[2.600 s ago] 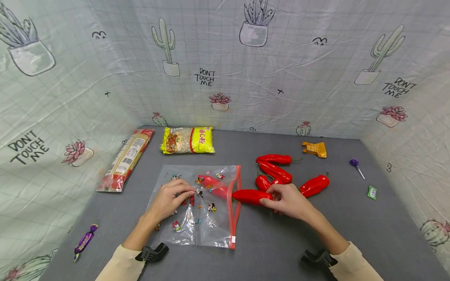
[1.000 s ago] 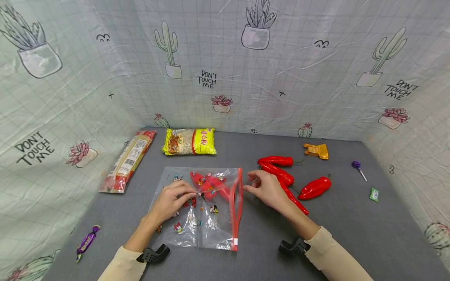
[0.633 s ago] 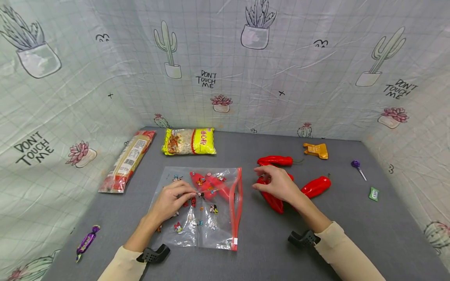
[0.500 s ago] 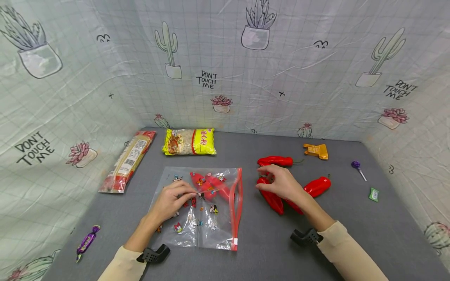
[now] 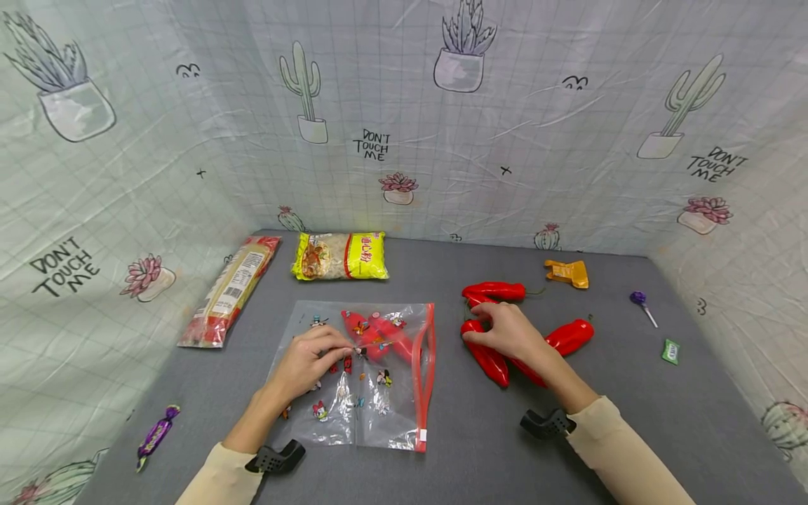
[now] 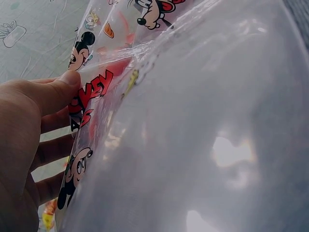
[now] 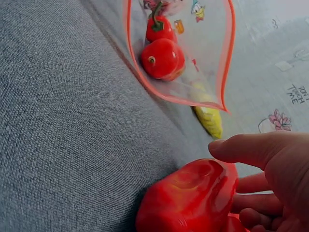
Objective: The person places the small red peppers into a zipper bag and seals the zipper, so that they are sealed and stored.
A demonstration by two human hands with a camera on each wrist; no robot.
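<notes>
A clear zip bag (image 5: 385,414) with a red zip edge and cartoon prints lies on the table, its mouth gaping toward the right. Two red chili peppers (image 7: 163,59) show inside it. My left hand (image 5: 313,359) pinches the bag's upper layer, which stands lifted in the left wrist view. My right hand (image 5: 508,333) reaches over a red chili pepper (image 5: 491,366), thumb at its near side and fingers beyond it, with a gap by the thumb tip in the right wrist view. More chili peppers lie around this hand, one at the back (image 5: 501,290), one to the right (image 5: 571,337).
At the back are a yellow food packet (image 5: 341,256) and a long noodle packet (image 5: 233,287). A purple wrapped candy (image 5: 156,436) lies front left. On the right are an orange wrapper (image 5: 568,273), a purple lollipop (image 5: 639,300) and a small green packet (image 5: 671,351).
A second pepper has gone from my right hand into the bag. That hand has since moved right, away from the bag mouth, and down to another pepper. My left hand stays put.
</notes>
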